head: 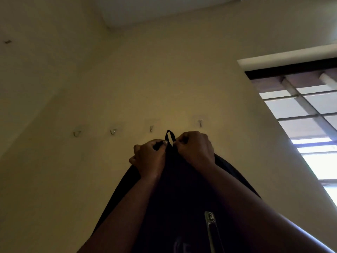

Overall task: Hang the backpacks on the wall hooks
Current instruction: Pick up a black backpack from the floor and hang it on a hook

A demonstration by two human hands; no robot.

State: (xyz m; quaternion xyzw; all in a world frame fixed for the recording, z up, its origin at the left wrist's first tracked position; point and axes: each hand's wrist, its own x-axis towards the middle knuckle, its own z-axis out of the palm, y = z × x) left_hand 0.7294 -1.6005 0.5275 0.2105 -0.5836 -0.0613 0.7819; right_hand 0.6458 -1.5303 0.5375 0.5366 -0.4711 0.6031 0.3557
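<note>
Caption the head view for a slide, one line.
Both hands, left hand and right hand, raise a black backpack by its top loop toward four wall hooks.

Bare wall (164,79) open above four empty hooks (151,128); window frame (291,70) bounds right side

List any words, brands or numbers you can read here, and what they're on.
No text can be read.
Backpack: a faint pale mark low on the front, too dark and blurred to read.
Zip pull: no lettering shows.
Wall and hooks: no signs or labels.
</note>
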